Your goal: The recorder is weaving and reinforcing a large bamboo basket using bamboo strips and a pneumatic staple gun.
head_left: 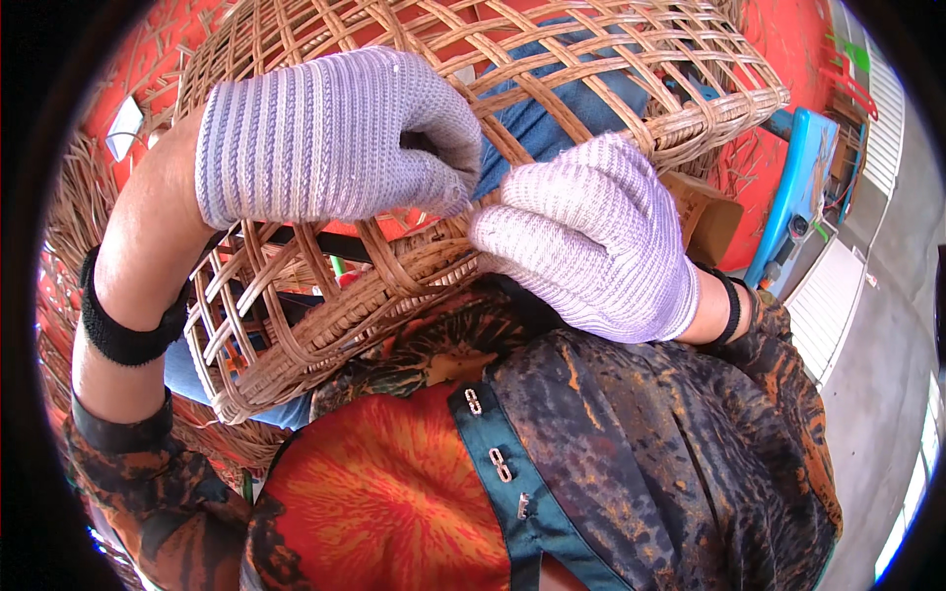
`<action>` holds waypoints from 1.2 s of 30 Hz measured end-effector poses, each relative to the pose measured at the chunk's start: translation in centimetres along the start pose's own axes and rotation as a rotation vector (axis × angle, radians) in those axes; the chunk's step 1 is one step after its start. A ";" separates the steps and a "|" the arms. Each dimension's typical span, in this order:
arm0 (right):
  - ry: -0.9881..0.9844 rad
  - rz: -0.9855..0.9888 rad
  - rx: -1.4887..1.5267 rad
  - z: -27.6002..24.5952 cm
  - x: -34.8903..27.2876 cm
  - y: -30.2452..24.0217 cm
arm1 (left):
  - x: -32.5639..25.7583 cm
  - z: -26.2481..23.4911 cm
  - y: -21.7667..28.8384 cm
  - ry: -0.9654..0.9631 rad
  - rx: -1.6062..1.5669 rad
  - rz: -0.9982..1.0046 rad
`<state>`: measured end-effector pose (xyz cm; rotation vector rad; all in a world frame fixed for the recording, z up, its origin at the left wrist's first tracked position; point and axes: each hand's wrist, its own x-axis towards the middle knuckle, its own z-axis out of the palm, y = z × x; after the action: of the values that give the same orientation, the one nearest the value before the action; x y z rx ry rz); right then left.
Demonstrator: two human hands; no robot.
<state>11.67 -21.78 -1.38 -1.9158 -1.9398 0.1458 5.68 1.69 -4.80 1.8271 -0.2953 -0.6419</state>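
An open-lattice wicker basket (537, 74) lies on its side across my lap, with a thick braided rim (325, 330) on the side toward me. Both hands wear pale knitted gloves with lilac stripes. At the rim, my left hand (340, 138) is closed in a pinch, thumb against fingers, on a wicker strand. My right hand (596, 236) meets it from the right, its fingers curled at the same spot on the rim. The gloves hide what lies between the right fingertips.
Loose wicker strips (84, 197) are piled at the left and lie scattered on the red floor (764, 39). To the right are a cardboard box (717, 229), a blue plastic object (803, 172) and a white ribbed panel (833, 300) on grey floor. My jeans show through the lattice.
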 end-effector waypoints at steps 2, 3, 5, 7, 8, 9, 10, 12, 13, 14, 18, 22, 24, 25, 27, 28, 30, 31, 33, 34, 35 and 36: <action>-0.025 0.006 0.060 0.4 -0.1 -0.1 | 0.1 0.2 -0.5 -0.023 0.000 -0.013; -0.025 0.000 0.060 0.3 -0.2 -0.1 | 0.0 0.3 -0.5 -0.017 0.001 -0.013; -0.059 -0.020 0.046 0.2 -0.3 -0.3 | -0.5 0.3 -0.5 -0.017 -0.015 0.000; -0.025 -0.022 0.038 0.5 -0.4 -0.4 | -0.7 0.2 -0.3 -0.016 -0.029 -0.020; 0.010 -0.020 0.029 0.6 -0.4 -0.4 | -0.8 0.1 0.0 -0.017 -0.042 -0.038; 0.024 -0.016 0.016 0.5 -0.4 -0.3 | -0.6 0.0 0.2 -0.022 -0.024 -0.033; 0.046 -0.032 0.013 0.4 -0.4 -0.1 | -0.6 -0.1 0.2 0.005 -0.023 -0.008; 0.092 -0.015 -0.044 -0.3 -1.0 0.1 | 0.0 -0.2 0.7 -0.002 0.022 0.059; 0.143 -0.017 -0.001 -0.7 -1.7 0.3 | 0.1 0.0 1.0 0.014 -0.015 0.056; 0.190 -0.013 0.028 -1.1 -2.6 0.6 | 0.4 0.1 1.1 0.021 -0.054 0.066; 0.491 0.222 -0.252 -3.4 -8.0 4.4 | 0.5 1.1 1.4 -0.015 0.047 -0.074; 0.753 0.532 -0.518 -6.3 -16.9 11.9 | 0.3 0.2 1.4 0.031 0.093 -0.192; 0.785 0.749 -0.645 -8.4 -23.3 13.1 | 0.6 0.1 0.1 -0.001 0.133 -0.169; 0.767 0.885 -0.716 -9.4 -26.6 13.8 | 1.1 -0.2 0.4 -0.010 0.155 -0.184; 0.735 1.167 -0.878 -11.5 -33.0 15.6 | 1.8 -0.7 1.2 -0.047 0.166 -0.215; 0.727 1.255 -0.964 -12.5 -36.5 16.4 | 1.7 -0.7 1.6 -0.070 0.167 -0.267; 0.559 1.460 -1.135 -13.9 -41.7 18.7 | 1.1 0.0 1.3 0.030 0.165 -0.257; 0.394 1.548 -1.121 -14.9 -44.5 20.0 | 0.8 -0.4 0.9 -0.003 0.169 -0.267; 0.335 1.689 -0.825 -14.8 -43.6 20.3 | -1.7 -1.0 0.2 0.010 0.115 -0.420; 0.325 1.659 -0.753 -15.5 -45.2 19.7 | -0.4 -0.6 1.3 -0.022 0.196 -0.366; 0.296 1.680 -0.795 -16.1 -50.8 19.1 | 1.8 -0.1 1.5 -0.073 0.143 -0.316; 0.494 1.881 -0.484 -15.1 -48.5 19.4 | 1.6 0.0 1.5 -0.096 0.209 -0.332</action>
<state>33.88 -71.35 -4.76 -2.9202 0.6017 -0.2835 7.14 0.40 -3.80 2.0706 -0.1243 -0.9604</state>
